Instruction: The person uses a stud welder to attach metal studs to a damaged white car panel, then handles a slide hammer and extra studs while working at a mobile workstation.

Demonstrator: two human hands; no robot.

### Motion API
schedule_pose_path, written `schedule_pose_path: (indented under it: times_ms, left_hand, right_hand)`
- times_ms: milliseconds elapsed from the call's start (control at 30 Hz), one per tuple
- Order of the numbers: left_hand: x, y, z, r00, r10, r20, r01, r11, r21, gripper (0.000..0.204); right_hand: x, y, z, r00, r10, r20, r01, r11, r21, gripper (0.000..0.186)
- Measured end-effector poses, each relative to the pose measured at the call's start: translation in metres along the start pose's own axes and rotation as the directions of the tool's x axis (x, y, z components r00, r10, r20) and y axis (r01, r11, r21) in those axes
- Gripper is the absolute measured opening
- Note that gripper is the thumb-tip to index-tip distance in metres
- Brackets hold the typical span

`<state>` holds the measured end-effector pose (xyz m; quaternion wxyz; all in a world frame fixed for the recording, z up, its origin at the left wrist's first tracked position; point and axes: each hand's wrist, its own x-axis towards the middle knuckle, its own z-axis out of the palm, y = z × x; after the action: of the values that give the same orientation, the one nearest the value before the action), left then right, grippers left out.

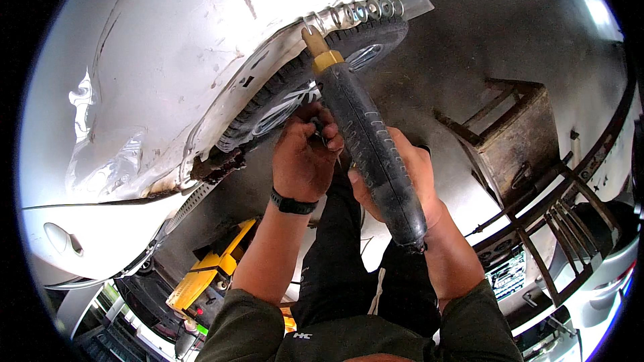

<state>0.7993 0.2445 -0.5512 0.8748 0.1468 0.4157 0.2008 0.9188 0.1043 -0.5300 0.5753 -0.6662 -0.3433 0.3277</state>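
Note:
My right hand (417,167) is closed around a spot-welding gun (371,154) with a stitched black cover and a brass-coloured collar and tip; the gun partly hides the fingers. Its tip is at the near end of a row of upright metal rings (361,13) along the wheel-arch edge of a white car panel (181,47). Whether the tip touches the nearest ring I cannot tell. Lower and to the left, my left hand (302,151) has its fingers curled around a small metal piece, mostly hidden. Behind that hand is the car's wheel (285,104).
Torn, rusty metal (218,166) sticks out at the arch's lower end. A yellow piece of equipment (213,268) stands at lower left. To the right are a worn metal stand (513,137) and a slatted metal frame (570,228).

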Motion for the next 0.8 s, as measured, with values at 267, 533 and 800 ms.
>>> schedule_pose_path:
  times_ms: [267,533,800]
  left_hand:
    - [0.000,0.009,0.000,1.000,-0.014,0.018,0.013,1.000,0.008,0.025]
    - [0.007,0.020,-0.002,0.995,0.000,0.103,0.001,1.000,-0.007,0.016]
    - [0.005,0.022,0.004,0.980,0.020,0.196,-0.017,1.000,-0.017,0.011]
  right_hand:
    - [-0.051,0.016,0.003,1.000,-0.001,0.016,-0.003,0.974,0.228,0.036]
    - [-0.090,0.024,0.000,0.995,0.056,0.079,-0.072,0.976,0.206,0.031]
    - [-0.092,0.021,0.005,0.984,0.159,0.077,-0.176,0.909,0.378,0.027]
